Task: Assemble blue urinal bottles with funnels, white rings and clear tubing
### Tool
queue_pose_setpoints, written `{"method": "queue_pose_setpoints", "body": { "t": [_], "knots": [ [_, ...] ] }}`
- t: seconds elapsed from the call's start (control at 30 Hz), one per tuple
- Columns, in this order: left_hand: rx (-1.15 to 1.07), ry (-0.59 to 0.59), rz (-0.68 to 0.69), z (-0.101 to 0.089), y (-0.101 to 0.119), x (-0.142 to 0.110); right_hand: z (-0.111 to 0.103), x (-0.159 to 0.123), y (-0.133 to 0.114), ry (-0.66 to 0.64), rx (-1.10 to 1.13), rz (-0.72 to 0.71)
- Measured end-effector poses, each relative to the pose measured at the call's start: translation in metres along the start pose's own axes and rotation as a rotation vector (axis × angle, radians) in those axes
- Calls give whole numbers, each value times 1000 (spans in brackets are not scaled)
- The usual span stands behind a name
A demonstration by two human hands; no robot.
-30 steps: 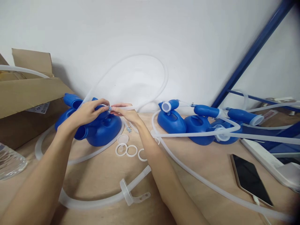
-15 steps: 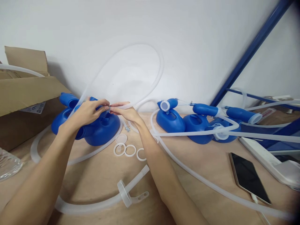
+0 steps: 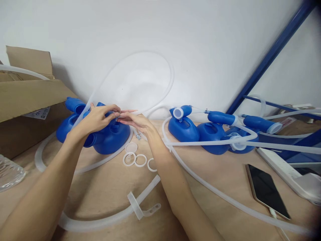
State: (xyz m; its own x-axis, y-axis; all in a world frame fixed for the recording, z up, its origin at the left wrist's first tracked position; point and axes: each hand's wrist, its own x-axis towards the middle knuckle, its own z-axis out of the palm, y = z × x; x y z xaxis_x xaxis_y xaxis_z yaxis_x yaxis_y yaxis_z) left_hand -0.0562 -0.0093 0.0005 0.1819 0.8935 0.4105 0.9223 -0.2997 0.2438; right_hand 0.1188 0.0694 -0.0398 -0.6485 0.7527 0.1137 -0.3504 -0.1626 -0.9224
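Observation:
My left hand (image 3: 100, 115) and my right hand (image 3: 136, 121) meet fingertip to fingertip above a blue plastic urinal bottle (image 3: 112, 140). The left thumb and fingers pinch a small greyish part, mostly hidden. My right hand holds the end of a translucent tube (image 3: 172, 72), which loops up against the wall. Its fingers are rather straight, tips together at the small part. Another blue bottle (image 3: 64, 129) stands to the left, partly behind my left forearm. White rings (image 3: 140, 161) and a round white cap (image 3: 131, 147) lie below the hands.
Several finished-looking blue bottles (image 3: 184, 129) with tubes stand at the right. A cardboard box (image 3: 32, 97) is at the left, beside a clear plastic item (image 3: 10, 174). In front lies a thick tube with a white collar (image 3: 134, 205). A phone (image 3: 267, 190) and power strip (image 3: 281, 170) lie right.
My right hand's fingers have straightened and spread a little, while both hands stay together at the small part. The view has shifted slightly.

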Motion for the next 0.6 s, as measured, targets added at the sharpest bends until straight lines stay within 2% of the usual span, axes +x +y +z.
{"method": "queue_pose_setpoints", "body": {
  "t": [0.17, 0.4, 0.5, 0.6],
  "knots": [
    [39, 14, 63, 3, 0, 2, -1, -2, 0, 17, -64, -7],
    [46, -24, 44, -1, -9, 5, -3, -9, -7, 29, -220, -53],
    [65, -22, 56, -6, -16, 2, -6, -9, -8, 16, -221, -59],
    [106, -40, 46, -5, -21, -1, 0, -5, -5, 56, -118, -171]
  ]
}}
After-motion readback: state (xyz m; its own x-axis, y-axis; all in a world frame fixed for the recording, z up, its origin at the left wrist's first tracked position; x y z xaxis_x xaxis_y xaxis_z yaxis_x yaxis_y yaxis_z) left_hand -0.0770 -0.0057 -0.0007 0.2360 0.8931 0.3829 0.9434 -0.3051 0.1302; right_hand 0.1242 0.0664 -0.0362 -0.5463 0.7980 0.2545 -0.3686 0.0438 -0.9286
